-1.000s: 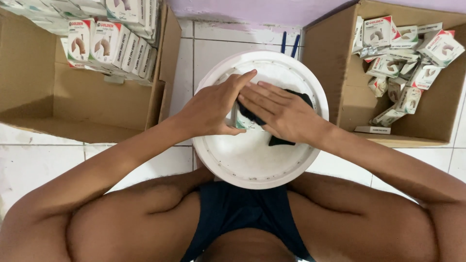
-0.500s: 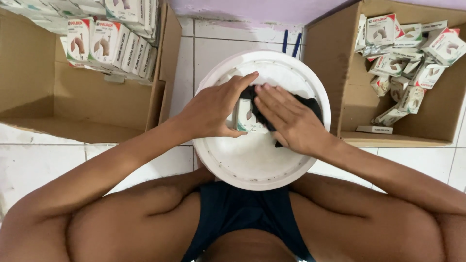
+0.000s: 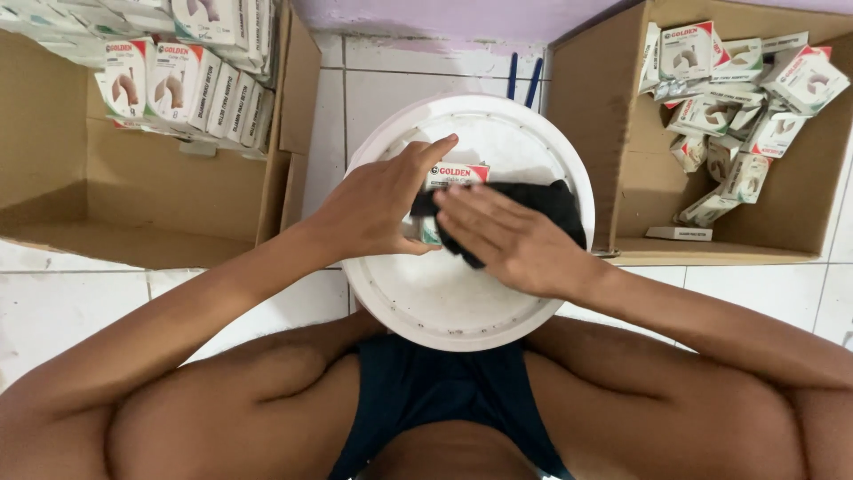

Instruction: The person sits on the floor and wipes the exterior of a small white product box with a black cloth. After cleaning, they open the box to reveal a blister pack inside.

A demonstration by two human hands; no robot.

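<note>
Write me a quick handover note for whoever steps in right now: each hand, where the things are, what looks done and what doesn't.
Left hand: gripping a small printed box on the white round lid, fingers over its top.
Right hand: pressed flat on a black cloth item lying against the box; whether any of it is inside the box is hidden.
Left carton: upright boxes lined in neat rows along its far side, the near part bare.
Right carton: a loose heap of similar boxes.
Done: the neat rows in the left carton. Left: the box in hand and the loose heap.
</note>
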